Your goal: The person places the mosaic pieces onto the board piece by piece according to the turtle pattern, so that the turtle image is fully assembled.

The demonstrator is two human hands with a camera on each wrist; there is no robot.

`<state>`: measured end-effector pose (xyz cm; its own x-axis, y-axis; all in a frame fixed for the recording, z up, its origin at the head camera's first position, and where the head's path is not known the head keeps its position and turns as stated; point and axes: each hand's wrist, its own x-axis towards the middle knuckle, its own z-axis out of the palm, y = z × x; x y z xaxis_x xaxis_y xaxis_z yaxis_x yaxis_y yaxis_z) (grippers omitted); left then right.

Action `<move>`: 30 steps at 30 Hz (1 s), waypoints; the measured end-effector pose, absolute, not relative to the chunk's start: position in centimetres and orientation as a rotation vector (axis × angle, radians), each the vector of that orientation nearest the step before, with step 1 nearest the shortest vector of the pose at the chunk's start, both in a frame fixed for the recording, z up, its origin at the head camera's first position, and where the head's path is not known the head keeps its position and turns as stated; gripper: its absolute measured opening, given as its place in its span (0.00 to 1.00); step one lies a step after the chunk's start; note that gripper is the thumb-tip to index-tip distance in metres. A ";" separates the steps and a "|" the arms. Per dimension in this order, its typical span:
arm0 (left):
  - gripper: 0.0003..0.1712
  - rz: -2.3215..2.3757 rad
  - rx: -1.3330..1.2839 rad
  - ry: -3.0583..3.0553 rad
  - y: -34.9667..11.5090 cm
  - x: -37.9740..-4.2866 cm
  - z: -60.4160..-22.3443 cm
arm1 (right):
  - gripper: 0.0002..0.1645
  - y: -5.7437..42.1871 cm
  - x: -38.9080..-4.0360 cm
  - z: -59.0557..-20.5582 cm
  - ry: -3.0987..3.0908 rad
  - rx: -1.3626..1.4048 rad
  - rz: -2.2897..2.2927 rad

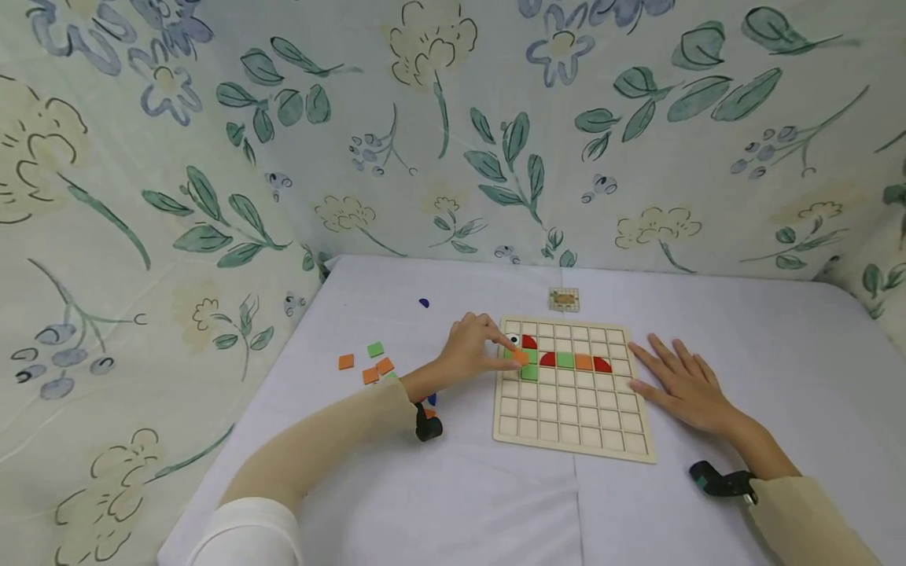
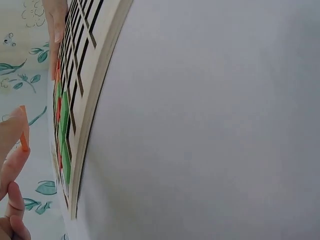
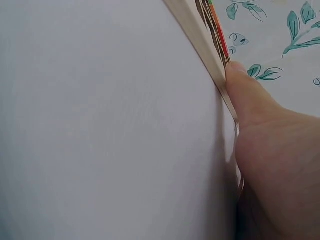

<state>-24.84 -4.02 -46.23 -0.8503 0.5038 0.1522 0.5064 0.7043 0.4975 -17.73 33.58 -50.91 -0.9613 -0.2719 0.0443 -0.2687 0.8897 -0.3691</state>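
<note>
My left hand (image 1: 467, 348) pinches an orange square tile (image 1: 520, 357) between thumb and forefinger, above the left part of a wooden grid board (image 1: 575, 450). The left wrist view shows the pinched tile (image 2: 23, 135) tilted on edge and apart from the board. In the grid lie a black-and-white eye piece (image 1: 513, 339), green squares (image 1: 529, 373), another orange square (image 1: 583, 362) and red rounded pieces (image 1: 602, 365). At the board's right edge my right hand (image 1: 683, 389) rests with fingers extended; its thumb (image 3: 245, 90) touches the rim.
Loose orange tiles (image 1: 346, 362) and a green tile (image 1: 375, 349) lie left of the board; some pieces are partly hidden by my left forearm. A dark blue rounded piece (image 1: 424, 303) lies farther back. Behind the board is a small picture card (image 1: 564, 299). A floral cloth (image 1: 439, 181) hangs behind.
</note>
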 end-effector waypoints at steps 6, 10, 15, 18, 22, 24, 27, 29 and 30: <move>0.19 -0.806 -0.892 -2.913 -1.9 -24.4 -46.7 | 0.46 33.6 -17.9 -50.9 3.040 -0.440 -0.585; 0.21 -0.824 -0.926 -2.915 -1.0 -24.3 -47.2 | 0.46 33.6 -17.9 -50.8 3.038 -0.435 -0.587; 0.20 -0.820 -0.942 -2.928 -0.3 -24.2 -47.5 | 0.46 33.6 -17.9 -50.7 3.034 -0.434 -0.588; 0.19 -0.791 -0.945 -2.934 0.0 -24.1 -47.5 | 0.46 33.6 -17.9 -50.7 3.033 -0.436 -0.584; 0.18 -0.759 -0.927 -2.954 0.3 -24.1 -47.5 | 0.46 33.6 -17.9 -50.6 3.036 -0.440 -0.589; 0.18 -0.739 -0.917 -2.965 0.4 -24.1 -47.5 | 0.46 33.6 -17.9 -50.6 3.036 -0.442 -0.592; 0.18 -0.722 -0.898 -2.980 0.5 -24.1 -47.5 | 0.46 33.7 -17.9 -50.7 3.037 -0.441 -0.590; 0.18 -0.720 -0.885 -2.986 0.6 -24.1 -47.7 | 0.46 33.7 -17.9 -50.8 3.038 -0.438 -0.586; 0.18 -0.722 -0.879 -2.988 0.6 -24.1 -47.7 | 0.46 33.8 -17.9 -50.8 3.038 -0.436 -0.587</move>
<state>-24.13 0.64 -47.73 -0.8473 0.5261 0.0723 0.5010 0.7468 0.4373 -17.89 33.75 -50.82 -0.9610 -0.2742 0.0358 -0.2678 0.8906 -0.3676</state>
